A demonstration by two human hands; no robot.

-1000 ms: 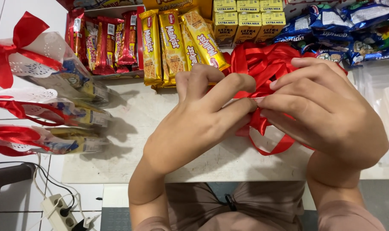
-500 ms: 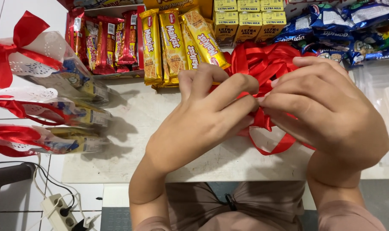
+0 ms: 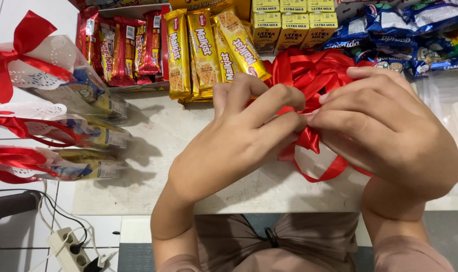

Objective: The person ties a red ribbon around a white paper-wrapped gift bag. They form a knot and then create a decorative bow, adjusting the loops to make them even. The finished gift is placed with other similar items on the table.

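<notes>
Our left hand and right hand meet over the tabletop's near edge, fingertips pinched shut on a red ribbon | its loops hang just beyond our knuckles | wrapped gift bundles line the left edge | yellow biscuit packs and small yellow milk cartons stand along the far edge.

The ribbon I pinch between my fingers is glossy red. Before me stand yellow biscuit packs with red lettering, red snack packs, yellow milk cartons and blue wrappers. The wrapped parcels wear red bows over white lace-patterned paper. The table is pale grey.
</notes>
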